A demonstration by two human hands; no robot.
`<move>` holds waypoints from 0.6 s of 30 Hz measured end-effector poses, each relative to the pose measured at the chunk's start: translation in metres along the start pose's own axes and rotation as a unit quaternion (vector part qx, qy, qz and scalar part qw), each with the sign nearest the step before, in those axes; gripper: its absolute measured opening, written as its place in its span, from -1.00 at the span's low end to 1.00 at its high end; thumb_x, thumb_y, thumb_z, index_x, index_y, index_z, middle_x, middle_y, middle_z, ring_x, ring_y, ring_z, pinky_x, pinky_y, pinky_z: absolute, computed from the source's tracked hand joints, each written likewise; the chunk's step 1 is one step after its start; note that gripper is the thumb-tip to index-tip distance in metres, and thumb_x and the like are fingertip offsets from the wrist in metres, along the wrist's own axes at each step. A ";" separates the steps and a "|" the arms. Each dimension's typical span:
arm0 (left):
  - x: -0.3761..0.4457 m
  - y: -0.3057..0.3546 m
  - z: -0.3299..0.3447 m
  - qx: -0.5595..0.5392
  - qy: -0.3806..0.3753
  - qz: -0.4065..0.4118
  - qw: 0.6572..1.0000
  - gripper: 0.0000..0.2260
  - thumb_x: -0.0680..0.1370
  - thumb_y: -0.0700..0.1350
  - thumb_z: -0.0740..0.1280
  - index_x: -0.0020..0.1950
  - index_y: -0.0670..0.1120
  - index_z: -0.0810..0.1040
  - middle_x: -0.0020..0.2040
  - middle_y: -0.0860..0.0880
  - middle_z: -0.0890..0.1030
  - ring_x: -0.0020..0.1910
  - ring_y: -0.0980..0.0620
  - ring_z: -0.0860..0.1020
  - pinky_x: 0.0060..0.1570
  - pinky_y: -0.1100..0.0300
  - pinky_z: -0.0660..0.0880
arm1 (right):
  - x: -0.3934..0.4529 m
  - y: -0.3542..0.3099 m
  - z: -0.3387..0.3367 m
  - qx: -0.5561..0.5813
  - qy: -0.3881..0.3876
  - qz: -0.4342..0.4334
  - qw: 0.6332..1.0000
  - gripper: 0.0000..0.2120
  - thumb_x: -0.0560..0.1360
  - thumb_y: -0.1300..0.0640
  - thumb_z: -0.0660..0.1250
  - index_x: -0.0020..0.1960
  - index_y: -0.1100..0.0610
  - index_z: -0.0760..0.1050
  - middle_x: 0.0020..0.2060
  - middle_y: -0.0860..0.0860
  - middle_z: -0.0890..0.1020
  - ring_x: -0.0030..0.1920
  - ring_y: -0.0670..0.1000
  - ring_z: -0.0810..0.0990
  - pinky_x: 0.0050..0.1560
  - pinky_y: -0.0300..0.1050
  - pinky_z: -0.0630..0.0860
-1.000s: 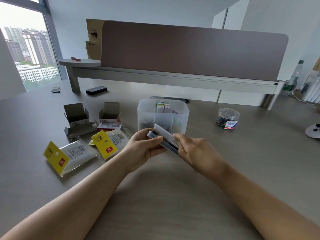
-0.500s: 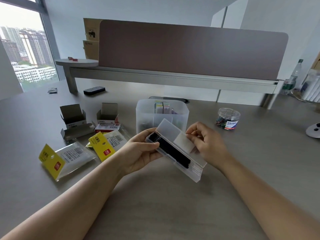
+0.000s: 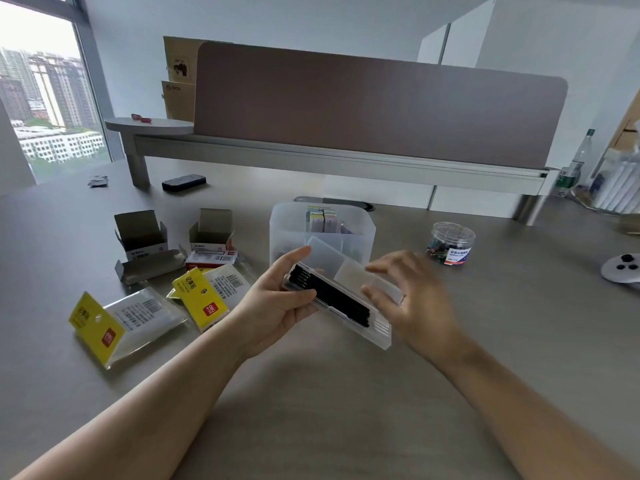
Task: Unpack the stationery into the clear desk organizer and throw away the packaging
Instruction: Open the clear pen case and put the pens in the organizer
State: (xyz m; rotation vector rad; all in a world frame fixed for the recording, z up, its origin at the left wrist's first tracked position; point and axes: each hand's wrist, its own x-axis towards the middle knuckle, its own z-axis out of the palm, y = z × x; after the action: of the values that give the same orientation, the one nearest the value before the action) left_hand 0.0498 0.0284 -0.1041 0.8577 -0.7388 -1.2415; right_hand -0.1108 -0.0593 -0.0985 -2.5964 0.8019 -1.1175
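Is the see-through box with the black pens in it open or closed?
Open. The clear plastic pen box has its lid swung up and back, so the black pens lie uncovered.

Two bare forearms, left hand (image 3: 273,306), right hand (image 3: 415,306), sleeveless.

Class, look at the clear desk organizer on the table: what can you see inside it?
Inside the clear desk organizer, colourful small packs stand at the back. Its frosted walls, the left hand and the open pen case hide the lower part, where only dark, unclear shapes show.
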 end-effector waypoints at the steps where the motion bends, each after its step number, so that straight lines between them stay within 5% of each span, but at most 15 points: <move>1: 0.000 0.000 0.001 0.001 -0.002 0.005 1.000 -0.51 0.47 -0.49 0.08 0.22 -0.01 0.41 0.06 -0.15 0.50 0.01 -0.09 0.54 -0.13 0.15 0.58 | -0.002 -0.005 0.000 0.016 -0.030 0.003 0.999 -0.56 0.34 -0.13 0.25 0.04 0.16 0.55 -0.11 -0.06 0.50 -0.04 -0.09 0.40 -0.04 -0.53 0.24; 5: -0.001 -0.001 0.002 0.013 -0.016 0.013 1.000 -0.52 0.48 -0.48 0.09 0.13 0.06 0.44 0.09 -0.14 0.48 0.02 -0.09 0.54 -0.14 0.16 0.59 | -0.002 -0.010 0.008 0.051 -0.115 0.041 0.991 -0.70 0.37 0.04 0.41 0.04 0.13 0.48 -0.23 -0.26 0.36 -0.11 -0.11 0.39 -0.18 -0.47 0.28; 9: -0.001 0.000 -0.003 0.067 -0.028 0.019 0.997 -0.52 0.46 -0.46 0.14 0.16 0.09 0.41 0.19 -0.17 0.43 0.04 -0.10 0.54 -0.13 0.14 0.60 | -0.002 -0.008 0.011 0.076 -0.115 0.056 0.989 -0.70 0.34 0.08 0.44 0.02 0.12 0.47 -0.24 -0.28 0.36 -0.19 -0.23 0.39 -0.19 -0.48 0.31; 18: -0.002 0.004 -0.007 0.106 -0.042 0.050 0.992 -0.50 0.39 -0.49 0.21 0.08 0.08 0.44 0.01 -0.09 0.55 -0.02 -0.05 0.56 -0.17 0.20 0.59 | -0.005 -0.012 0.008 0.114 -0.104 0.063 0.986 -0.74 0.31 0.14 0.46 -0.10 -0.02 0.42 -0.25 -0.28 0.42 -0.19 -0.40 0.43 -0.17 -0.54 0.33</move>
State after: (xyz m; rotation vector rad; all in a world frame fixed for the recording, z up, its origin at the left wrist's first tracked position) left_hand 0.0577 0.0318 -0.1038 0.9329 -0.9824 -1.1274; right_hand -0.1033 -0.0462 -0.1023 -2.3853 0.7324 -0.8336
